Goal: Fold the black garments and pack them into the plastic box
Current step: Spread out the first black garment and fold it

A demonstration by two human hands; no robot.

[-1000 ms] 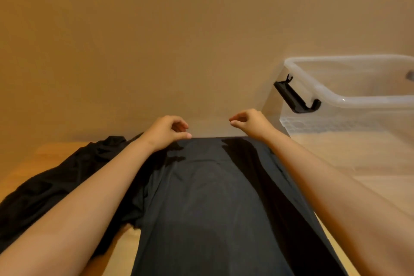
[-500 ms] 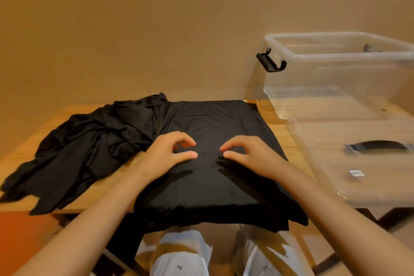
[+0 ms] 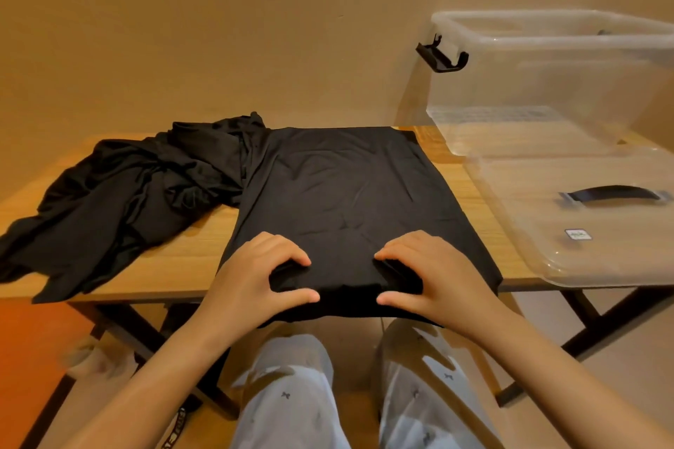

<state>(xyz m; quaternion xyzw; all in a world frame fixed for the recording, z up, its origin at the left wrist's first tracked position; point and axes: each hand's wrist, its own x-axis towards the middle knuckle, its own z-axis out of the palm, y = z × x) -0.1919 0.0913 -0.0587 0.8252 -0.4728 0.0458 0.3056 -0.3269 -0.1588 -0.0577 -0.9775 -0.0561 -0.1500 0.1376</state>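
Count: two bare hands, one flat black garment [image 3: 346, 193], one crumpled black heap [image 3: 138, 189], one plastic box [image 3: 547, 91], one lid [image 3: 583, 255], one wooden table [image 3: 182, 262]. How many pieces make up the heap cannot be told.

Flat garment: spread smooth on the middle of the table, its far edge at the wall and its near edge hanging just over the table's near rim.

Left hand [image 3: 255, 281]: fingers [image 3: 288, 253] curled on top of the cloth and thumb stretched along the near edge, with a small ridge of fabric pinched between them.

Right hand [image 3: 437, 273]: mirrors the other, just to its right. Its fingers [image 3: 397, 251] are bent and its thumb lies along the edge, gripping a fold of the same garment.

Heap: lies rumpled on the left of the table, touching the flat garment's far left corner.

Box: clear, open-topped, at the far right against the wall, with a black latch [image 3: 441, 60] on its left end.

Lid: clear, lying flat just near of the box, its black handle [image 3: 616, 191] up, overhanging the table's right end.

Below: the person's pale patterned trousers [image 3: 291, 394].
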